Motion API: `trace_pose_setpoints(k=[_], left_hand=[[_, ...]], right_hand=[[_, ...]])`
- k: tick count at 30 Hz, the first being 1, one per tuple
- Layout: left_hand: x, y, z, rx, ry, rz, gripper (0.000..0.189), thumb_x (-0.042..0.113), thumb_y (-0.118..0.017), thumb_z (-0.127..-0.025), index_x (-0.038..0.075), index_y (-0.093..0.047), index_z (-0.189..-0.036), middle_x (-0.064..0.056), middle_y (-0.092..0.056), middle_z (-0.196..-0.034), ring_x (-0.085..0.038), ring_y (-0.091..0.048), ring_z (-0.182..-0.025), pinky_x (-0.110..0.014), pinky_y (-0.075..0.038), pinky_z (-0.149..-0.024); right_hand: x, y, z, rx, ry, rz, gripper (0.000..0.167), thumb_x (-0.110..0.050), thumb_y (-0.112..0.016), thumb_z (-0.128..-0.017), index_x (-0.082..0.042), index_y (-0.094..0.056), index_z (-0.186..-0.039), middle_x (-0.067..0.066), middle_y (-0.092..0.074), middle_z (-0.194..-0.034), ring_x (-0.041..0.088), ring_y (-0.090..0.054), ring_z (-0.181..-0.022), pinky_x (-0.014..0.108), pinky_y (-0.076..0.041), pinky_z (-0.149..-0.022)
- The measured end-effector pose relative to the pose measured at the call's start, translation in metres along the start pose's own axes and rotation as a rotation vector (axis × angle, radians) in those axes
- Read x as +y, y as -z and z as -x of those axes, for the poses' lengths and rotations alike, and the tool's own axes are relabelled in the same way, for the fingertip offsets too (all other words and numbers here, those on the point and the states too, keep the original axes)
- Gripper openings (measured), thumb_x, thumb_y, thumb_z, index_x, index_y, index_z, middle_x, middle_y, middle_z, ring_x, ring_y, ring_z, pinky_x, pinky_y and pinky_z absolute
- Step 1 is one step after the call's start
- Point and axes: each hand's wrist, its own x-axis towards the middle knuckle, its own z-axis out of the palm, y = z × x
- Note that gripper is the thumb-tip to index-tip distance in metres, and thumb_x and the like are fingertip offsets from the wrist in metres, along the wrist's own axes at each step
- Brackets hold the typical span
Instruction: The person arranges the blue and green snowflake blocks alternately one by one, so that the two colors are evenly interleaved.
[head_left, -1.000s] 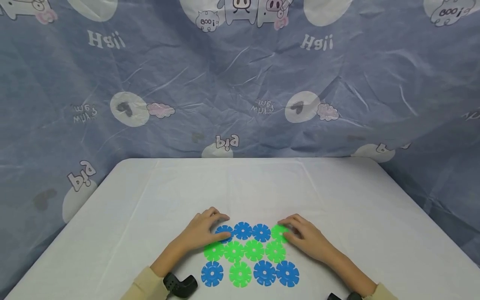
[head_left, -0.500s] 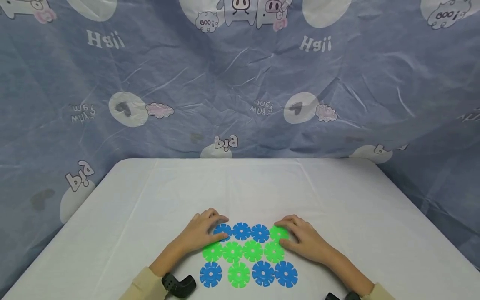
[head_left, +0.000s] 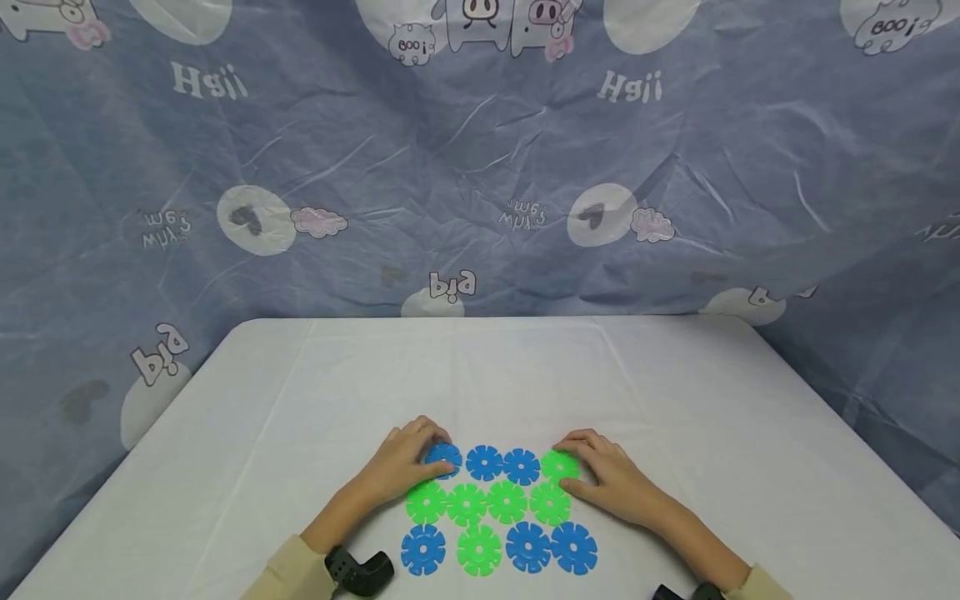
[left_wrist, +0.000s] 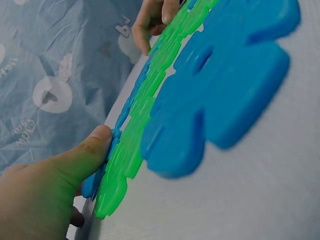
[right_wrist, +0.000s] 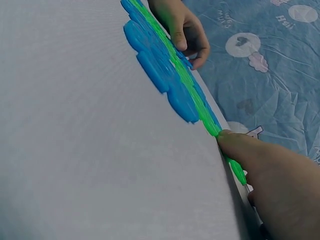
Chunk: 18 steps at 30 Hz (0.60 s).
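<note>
Several flat, notched plastic snowflake discs lie in three rows on the white table. My left hand pinches the blue snowflake disc at the left end of the far row, thumb on its near side and fingers at its far edge. At that row's right end, my right hand holds the green snowflake disc between thumb and fingers. Two blue discs lie between them. The middle row is all green discs, and the right hand's thumb rests close over its rightmost disc.
The near row has a blue disc on the left, a green disc, and two blue discs at right. A black wrist device sits by the left sleeve. A printed blue cloth hangs behind the table.
The left blue disc has shifted slightly outward and away, widening the gap beside its blue neighbour. The right thumb has come down to the green disc's near edge.
</note>
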Motion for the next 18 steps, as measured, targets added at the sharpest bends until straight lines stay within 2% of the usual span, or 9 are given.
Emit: trace_pose_setpoints(k=[2,5,9,13,16,18], left_hand=[[0.001,0.001,0.000,0.005,0.026,0.031,0.037,0.049,-0.063,-0.078,0.023,-0.057,-0.104,0.013,-0.054,-0.098,-0.004,-0.049,-0.086,-0.025,-0.034,-0.074],[0.004,0.005,-0.002,-0.013,0.081,0.098,0.036,0.044,-0.065,-0.078,0.022,-0.054,-0.104,0.011,-0.055,-0.092,-0.006,-0.048,-0.078,-0.023,-0.037,-0.069],[0.009,0.011,-0.007,-0.020,0.135,0.237,0.025,0.031,-0.065,-0.082,0.021,-0.053,-0.101,0.002,-0.055,-0.089,-0.008,-0.045,-0.067,-0.021,-0.038,-0.060],[0.010,0.015,-0.010,0.046,0.189,0.365,0.018,0.022,-0.062,-0.085,0.022,-0.054,-0.101,-0.004,-0.055,-0.094,-0.009,-0.045,-0.052,-0.021,-0.039,-0.050],[0.008,0.019,-0.013,0.113,0.247,0.426,0.022,0.017,-0.060,-0.086,0.020,-0.054,-0.107,-0.006,-0.055,-0.098,-0.011,-0.045,-0.044,-0.023,-0.039,-0.044],[0.005,0.021,-0.015,0.153,0.276,0.453,0.025,0.014,-0.059,-0.087,0.019,-0.054,-0.111,-0.007,-0.055,-0.099,-0.013,-0.047,-0.044,-0.024,-0.040,-0.043]], right_hand=[[-0.001,0.001,0.000,0.008,-0.006,-0.015,0.045,-0.045,-0.063,-0.080,-0.023,-0.054,-0.118,-0.004,-0.051,-0.120,0.020,-0.049,-0.114,0.042,-0.038,-0.092],[-0.003,0.002,0.000,0.014,-0.014,-0.063,0.047,-0.043,-0.066,-0.079,-0.021,-0.051,-0.118,-0.008,-0.053,-0.104,0.009,-0.050,-0.095,0.029,-0.039,-0.080],[-0.002,0.003,-0.002,0.024,-0.009,-0.140,0.048,-0.032,-0.068,-0.079,-0.018,-0.045,-0.119,-0.010,-0.047,-0.081,0.000,-0.039,-0.070,0.018,-0.035,-0.062],[0.001,0.003,-0.003,0.048,0.026,-0.161,0.046,-0.021,-0.066,-0.082,-0.015,-0.038,-0.118,-0.009,-0.044,-0.074,-0.002,-0.037,-0.062,0.016,-0.037,-0.054],[0.002,0.003,-0.002,0.050,0.026,-0.158,0.044,-0.020,-0.064,-0.084,-0.016,-0.037,-0.119,-0.009,-0.043,-0.073,-0.002,-0.035,-0.060,0.016,-0.036,-0.053],[0.002,0.003,-0.002,0.052,0.020,-0.159,0.044,-0.020,-0.063,-0.085,-0.017,-0.036,-0.119,-0.009,-0.042,-0.072,-0.001,-0.035,-0.060,0.016,-0.036,-0.053]])
